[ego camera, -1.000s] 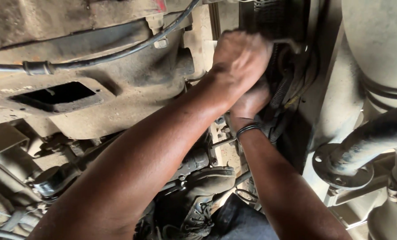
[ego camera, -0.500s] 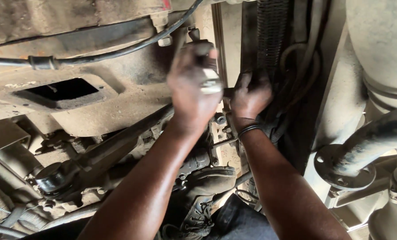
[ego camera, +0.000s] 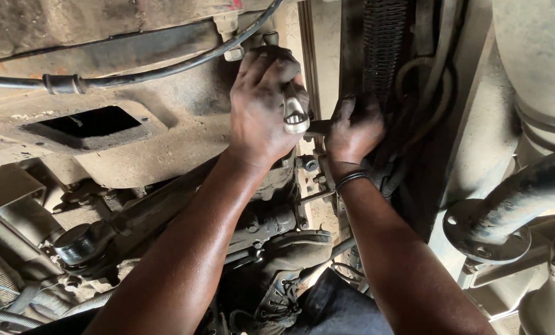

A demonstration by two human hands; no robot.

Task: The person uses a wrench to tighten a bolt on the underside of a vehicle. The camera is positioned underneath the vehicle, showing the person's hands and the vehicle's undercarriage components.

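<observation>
1. In the head view, the left hand (ego camera: 262, 108) is up under a dirty vehicle. Its fingers are curled tight around a shiny metal wrench (ego camera: 293, 110).
2. The ring end of the wrench sticks out of the fist, just beside the right hand.
3. The right hand (ego camera: 352, 130) is closed around a dark metal part next to a ribbed black hose (ego camera: 383, 43). What it grips is too hidden to name.
4. A black band (ego camera: 351, 179) sits on the right wrist.
5. The two hands are close together, almost touching.
6. A black cable (ego camera: 135, 75) runs across the top, above the left hand.
7. A dusty metal housing (ego camera: 135, 149) with a dark square hole (ego camera: 88, 123) is to the left of the left arm.
8. A thick pipe with a round flange (ego camera: 485, 232) is on the right side.
9. A dark boot (ego camera: 284, 285) shows low down between the arms.
</observation>
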